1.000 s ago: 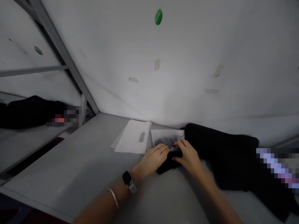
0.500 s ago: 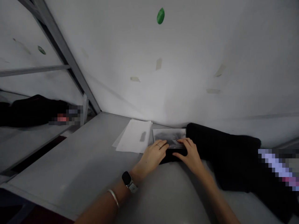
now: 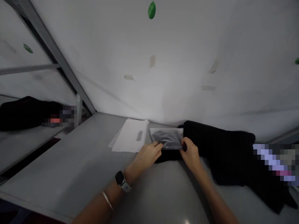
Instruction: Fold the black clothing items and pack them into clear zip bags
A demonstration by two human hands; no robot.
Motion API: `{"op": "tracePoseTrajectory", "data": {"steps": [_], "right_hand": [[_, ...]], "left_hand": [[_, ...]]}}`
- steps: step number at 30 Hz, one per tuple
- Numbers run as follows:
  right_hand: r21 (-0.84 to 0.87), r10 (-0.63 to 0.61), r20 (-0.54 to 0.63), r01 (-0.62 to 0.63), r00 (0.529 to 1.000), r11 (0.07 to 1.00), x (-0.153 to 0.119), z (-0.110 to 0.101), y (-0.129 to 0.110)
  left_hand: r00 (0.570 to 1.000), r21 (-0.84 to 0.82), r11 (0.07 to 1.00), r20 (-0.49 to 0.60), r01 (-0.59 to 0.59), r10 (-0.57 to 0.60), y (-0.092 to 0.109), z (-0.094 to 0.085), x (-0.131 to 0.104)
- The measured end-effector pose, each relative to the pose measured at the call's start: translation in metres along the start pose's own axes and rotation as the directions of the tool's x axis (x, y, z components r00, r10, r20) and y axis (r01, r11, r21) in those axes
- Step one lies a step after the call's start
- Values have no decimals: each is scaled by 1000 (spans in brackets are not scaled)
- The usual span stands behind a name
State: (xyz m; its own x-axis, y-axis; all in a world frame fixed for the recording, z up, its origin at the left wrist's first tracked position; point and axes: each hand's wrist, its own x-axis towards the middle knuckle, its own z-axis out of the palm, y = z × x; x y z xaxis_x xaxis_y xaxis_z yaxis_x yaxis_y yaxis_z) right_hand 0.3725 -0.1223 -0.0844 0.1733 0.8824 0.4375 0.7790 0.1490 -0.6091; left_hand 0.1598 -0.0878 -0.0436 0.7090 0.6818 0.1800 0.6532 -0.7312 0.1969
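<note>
A translucent plastic bag (image 3: 168, 137) with a dark look inside lies on black cloth (image 3: 170, 156) close to the wall. My left hand (image 3: 149, 153) has its fingers closed on the bag's near left corner; it wears a ring, and a watch and bangle sit on that wrist. At the near right corner, my right hand (image 3: 190, 151) pinches the bag's edge between thumb and bent fingers. To the left of the bag rests a stack of whitish plastic bags or sheets (image 3: 130, 135), a small dark mark on the top one.
A grey table (image 3: 77, 155) runs along a white wall (image 3: 182, 62) carrying tape scraps and a green leaf-shaped sticker (image 3: 151, 10). Black garments (image 3: 224, 152) spread over the right side. Beyond a metal frame post (image 3: 58, 59), another black garment (image 3: 28, 113) lies at left.
My right hand has closed from a spread grip onto the bag's near right corner. My left fingers have curled at the left corner. The bag's near edge looks straighter, and the view has shifted slightly.
</note>
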Motion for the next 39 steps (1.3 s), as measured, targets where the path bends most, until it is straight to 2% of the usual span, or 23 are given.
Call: {"op": "tracePoseTrajectory", "data": {"steps": [4,8,9,11,14,16,20,23,27,31,34,39], "right_hand": [[-104,48,-71,-55,996,993,-2,-4,-1],[-204,96,-18,-98,995,974,1,-12,-3],[-196,79,14,-75,997,978,1,-14,-4],[-168,-29,97,45,995,985,1,-18,-8],[-175,-213,246,260,946,950,-3,-18,-19],[-232,-226,287,297,931,926,-7,-12,-26],[-331,-184,214,248,959,910,-11,1,-29],[-362,-173,172,225,970,905,-10,5,-26],[-415,-141,155,194,978,889,-8,7,-28],[-493,-170,151,223,974,841,-9,12,-34],[-532,-160,129,205,979,821,-9,17,-39],[-554,-56,82,92,995,828,0,26,-44]], "left_hand": [[996,38,997,-60,-66,69,14,4,-4],[998,60,998,-61,-24,28,14,4,-1],[999,58,998,-50,13,-10,10,4,0],[995,63,993,-12,102,-101,2,2,3],[976,83,975,52,205,-209,-8,0,6],[967,42,968,50,246,-248,-12,1,7],[972,-148,963,-31,227,-234,-16,5,7],[985,-172,970,-1,169,-172,-22,5,6],[988,-86,986,74,143,-137,-28,0,4],[987,-17,993,118,113,-110,-27,-7,4],[979,49,991,157,122,-128,-17,-13,5],[959,238,954,172,182,-225,4,-22,8]]}}
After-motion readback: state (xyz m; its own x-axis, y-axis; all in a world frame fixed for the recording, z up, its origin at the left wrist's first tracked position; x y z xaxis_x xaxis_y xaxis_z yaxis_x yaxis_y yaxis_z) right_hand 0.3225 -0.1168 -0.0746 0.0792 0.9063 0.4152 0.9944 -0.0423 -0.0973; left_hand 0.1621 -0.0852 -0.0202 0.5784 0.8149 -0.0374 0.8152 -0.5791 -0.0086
